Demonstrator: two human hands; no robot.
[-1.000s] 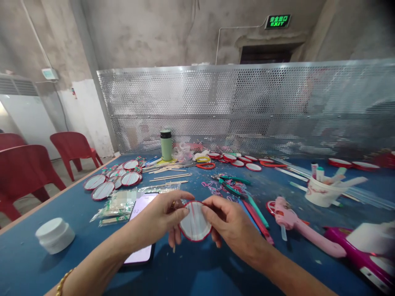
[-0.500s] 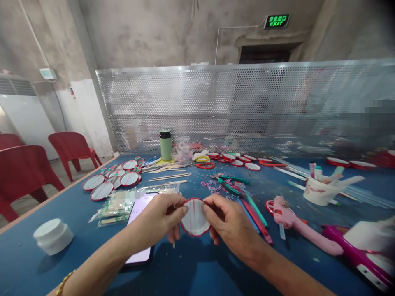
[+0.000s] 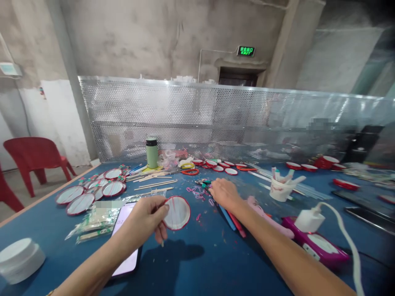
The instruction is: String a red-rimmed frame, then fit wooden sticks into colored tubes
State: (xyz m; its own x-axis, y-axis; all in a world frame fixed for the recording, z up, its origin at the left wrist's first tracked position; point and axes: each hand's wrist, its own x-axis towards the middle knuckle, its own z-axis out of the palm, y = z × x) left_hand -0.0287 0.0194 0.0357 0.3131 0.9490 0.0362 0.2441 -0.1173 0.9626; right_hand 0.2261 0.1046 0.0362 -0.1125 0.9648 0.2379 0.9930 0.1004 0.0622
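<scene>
My left hand [image 3: 152,216] pinches the left edge of a round disc [image 3: 180,213]. The disc has a red rim, a pale grey face and a thin red line down it, and is held upright above the table. A small pale tip shows below those fingers. Farther forward, my right hand [image 3: 224,193] reaches over green-handled pliers [image 3: 205,183], covering most of them. Its fingers point down and are partly hidden, so I cannot tell whether they grip. Pink and purple bits of cord [image 3: 197,191] lie beside it, with red and blue pens [image 3: 237,224] under the wrist.
Several similar discs [image 3: 80,203] lie at left, near a phone [image 3: 125,263], packaged sticks [image 3: 98,222] and a white jar [image 3: 21,260]. A green bottle [image 3: 152,153] stands behind. At right are a cup of markers [image 3: 280,190], a pink glue gun [image 3: 271,220] and a purple power strip [image 3: 327,248].
My right hand has let go of the disc and moved forward to the pliers. The left hand alone keeps the disc. The view has turned to the right.
</scene>
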